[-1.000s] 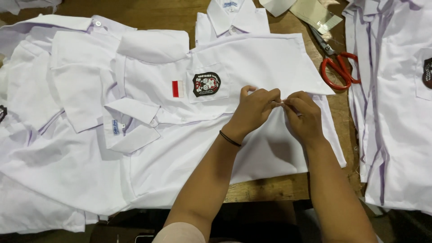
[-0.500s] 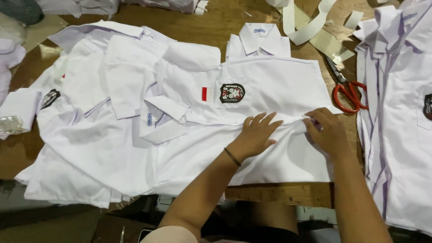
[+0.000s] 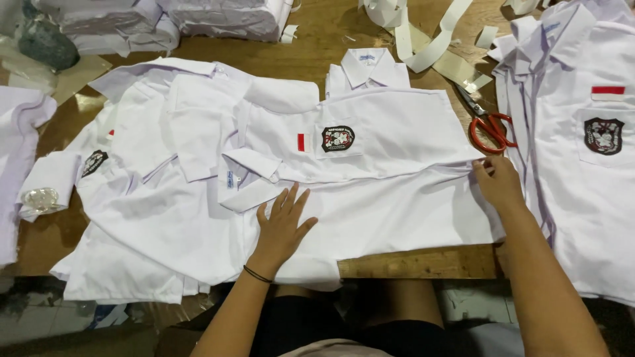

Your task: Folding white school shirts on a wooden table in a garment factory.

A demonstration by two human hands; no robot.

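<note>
Hands (image 3: 281, 221) now apart; white shirt (image 3: 397, 172) seemingly flatter

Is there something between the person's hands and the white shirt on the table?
Nothing visible. The left hand lies flat directly on the white shirt, and the right hand pinches its right edge. The red scissors lie beyond, apart from both.

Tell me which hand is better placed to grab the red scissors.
Right, likely. The right hand pinches the white shirt edge just below the red scissors; the left hand lies flat mid-shirt, much farther away.
</note>
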